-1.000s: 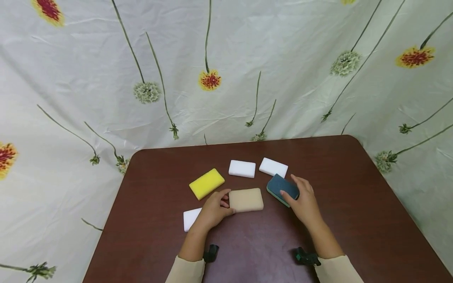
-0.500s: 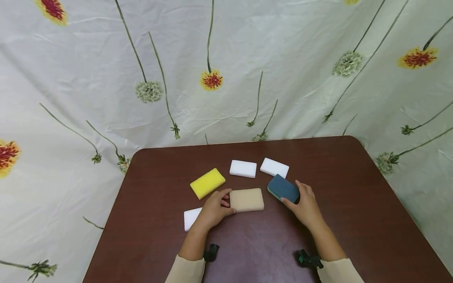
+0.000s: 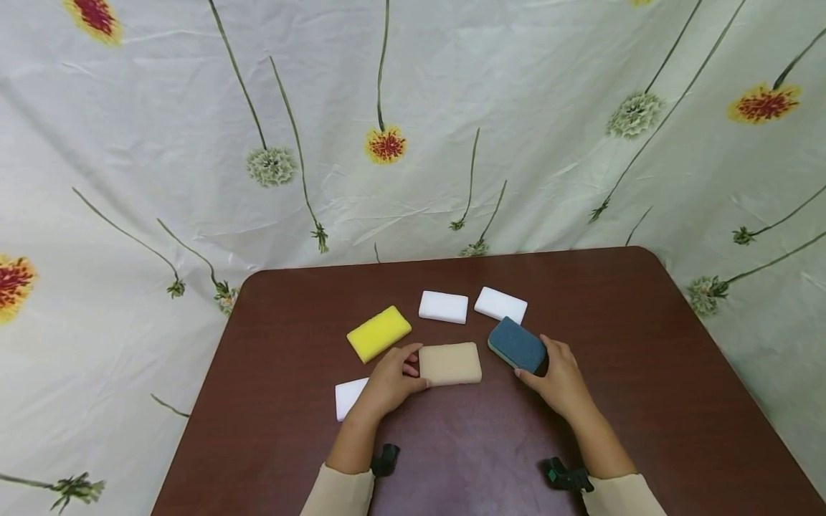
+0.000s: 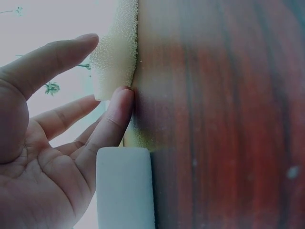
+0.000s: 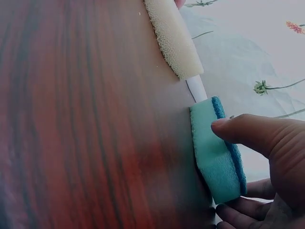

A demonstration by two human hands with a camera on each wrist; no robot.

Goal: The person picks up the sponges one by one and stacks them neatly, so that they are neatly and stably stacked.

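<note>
In the head view a beige sponge (image 3: 449, 364) lies flat near the middle of the table. My left hand (image 3: 391, 382) holds its left end, thumb at the near corner and index finger at the far one. The left wrist view shows that porous sponge (image 4: 114, 52) beside the thumb and fingertips. To its right is a scouring sponge (image 3: 516, 345) with a blue top and a green foam body. My right hand (image 3: 560, 380) grips its right end, thumb on the near side. In the right wrist view the thumb presses the sponge (image 5: 217, 152); the far fingers are partly hidden.
A yellow sponge (image 3: 378, 334) lies left of the beige one. Two white blocks (image 3: 443, 307) lie behind, the right one touching or nearly touching the scouring sponge. Another white block (image 3: 350, 398) is partly behind the left forearm. A flowered curtain (image 3: 413, 179) hangs beyond the brown table (image 3: 310, 294).
My right hand has shifted slightly right, and its thumb has slid from the scouring sponge's top to its near edge. The left hand and the sponges stay put.
</note>
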